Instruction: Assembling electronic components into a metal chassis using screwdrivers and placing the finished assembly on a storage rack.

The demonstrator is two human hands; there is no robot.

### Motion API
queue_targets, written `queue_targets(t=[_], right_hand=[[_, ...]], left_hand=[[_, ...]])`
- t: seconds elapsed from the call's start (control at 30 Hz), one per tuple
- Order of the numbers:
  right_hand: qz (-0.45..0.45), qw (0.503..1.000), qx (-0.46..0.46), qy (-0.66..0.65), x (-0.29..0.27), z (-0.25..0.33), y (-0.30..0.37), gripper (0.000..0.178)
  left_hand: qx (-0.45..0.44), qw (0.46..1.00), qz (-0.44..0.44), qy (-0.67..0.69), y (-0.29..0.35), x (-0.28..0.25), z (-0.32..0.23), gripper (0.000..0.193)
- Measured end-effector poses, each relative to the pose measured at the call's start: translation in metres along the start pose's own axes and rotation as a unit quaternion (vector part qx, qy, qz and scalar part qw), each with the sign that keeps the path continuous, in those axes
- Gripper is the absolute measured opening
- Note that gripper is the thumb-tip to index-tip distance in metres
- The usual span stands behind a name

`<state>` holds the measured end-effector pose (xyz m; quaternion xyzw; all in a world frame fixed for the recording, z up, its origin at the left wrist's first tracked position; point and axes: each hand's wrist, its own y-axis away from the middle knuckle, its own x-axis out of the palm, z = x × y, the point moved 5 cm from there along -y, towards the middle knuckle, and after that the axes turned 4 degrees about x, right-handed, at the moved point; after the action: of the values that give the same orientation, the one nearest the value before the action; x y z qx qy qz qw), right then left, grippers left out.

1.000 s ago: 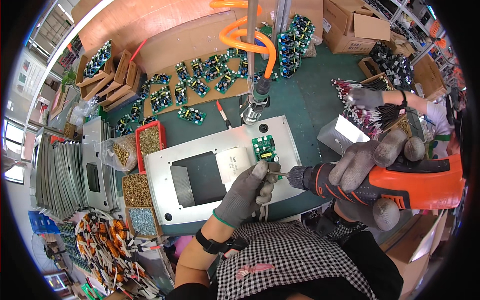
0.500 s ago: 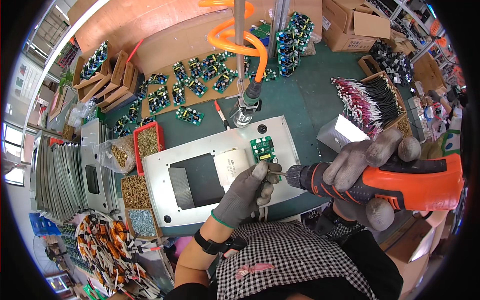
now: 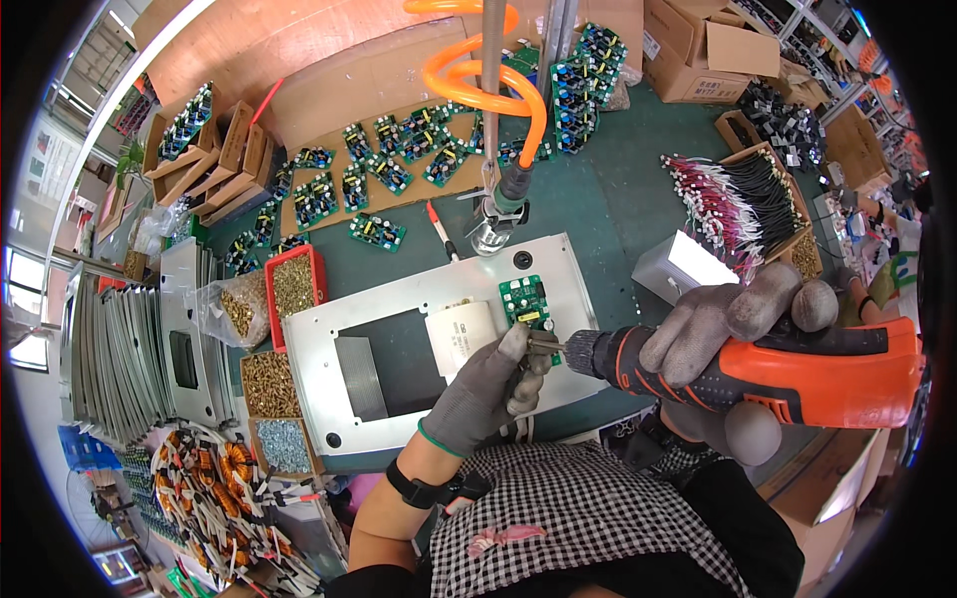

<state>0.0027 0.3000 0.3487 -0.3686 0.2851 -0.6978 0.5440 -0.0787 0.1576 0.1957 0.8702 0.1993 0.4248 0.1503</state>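
In my right hand [image 3: 713, 334] is an orange and black cordless drill [image 3: 817, 369], held sideways with its chuck to the left. My gloved left hand [image 3: 488, 389] pinches the tip of the drill's thin metal driver bit [image 3: 546, 345]. Whether a screw sits at that tip is hidden by the fingers. Beneath lies a silver metal panel [image 3: 399, 334] with a large rectangular cutout. A green circuit board [image 3: 523, 297] and a cream block-shaped capacitor [image 3: 461, 334] sit on the panel, just beyond my left hand.
Above the panel, a tool [image 3: 493, 224] hangs on an orange coiled hose [image 3: 538, 130]. To the left are a red bin of screws [image 3: 296, 284], a box of brass fasteners [image 3: 269, 384] and stacked metal panels [image 3: 120, 359]. Bundled wires [image 3: 738, 204] and a grey metal box [image 3: 681, 264] stand right.
The hanging tool and its orange hose have swung slightly right. Both hands and the drill stay nearly in place, with the drill tilting slightly. A person at the far right has moved.
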Motion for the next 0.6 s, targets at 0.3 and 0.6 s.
queue_targets(t=[0.3, 0.6], right_hand=[[-0.022, 1.0, 0.0, 0.008, -0.008, -0.007, -0.002, 0.069], [-0.057, 0.996, 0.016, 0.069, -0.033, -0.017, -0.004, 0.067]], left_hand=[[-0.035, 0.999, 0.011, -0.029, 0.004, -0.008, 0.007, 0.046], [0.242, 0.858, -0.008, -0.453, -0.005, -0.009, -0.071, 0.041]])
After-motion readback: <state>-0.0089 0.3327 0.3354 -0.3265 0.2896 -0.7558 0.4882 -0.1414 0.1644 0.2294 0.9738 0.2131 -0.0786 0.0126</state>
